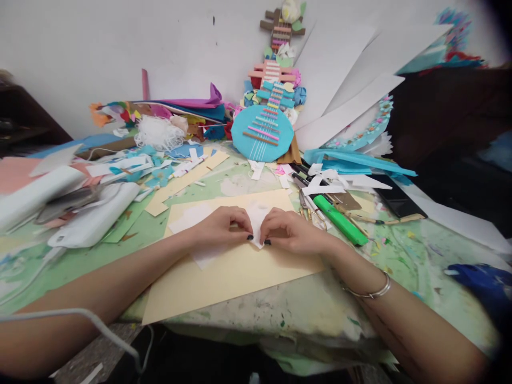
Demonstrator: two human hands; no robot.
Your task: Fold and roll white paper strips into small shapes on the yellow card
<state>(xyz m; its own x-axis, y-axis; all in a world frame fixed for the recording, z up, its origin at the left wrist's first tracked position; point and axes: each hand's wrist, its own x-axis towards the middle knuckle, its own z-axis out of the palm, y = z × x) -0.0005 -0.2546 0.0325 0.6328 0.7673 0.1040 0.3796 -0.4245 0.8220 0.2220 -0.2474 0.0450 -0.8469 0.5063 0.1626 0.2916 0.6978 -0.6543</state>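
Note:
A small piece of white paper [256, 216] is pinched between my two hands, its lower end narrowing to a point. My left hand [224, 225] grips its left edge with thumb and fingers closed. On the other edge, my right hand [290, 232] pinches it the same way. Both hands are over a cream sheet of card [240, 280] on the table. Partly under my left hand, more white paper [204, 257] lies flat on the card.
Scissors [310, 202] and a green box cutter [340, 220] lie right of the card, near a black phone [400, 198]. A white power bank [96, 213] with a cable is at left. Behind stands a blue paper instrument [262, 133]. Paper scraps cover the green tabletop [420, 277].

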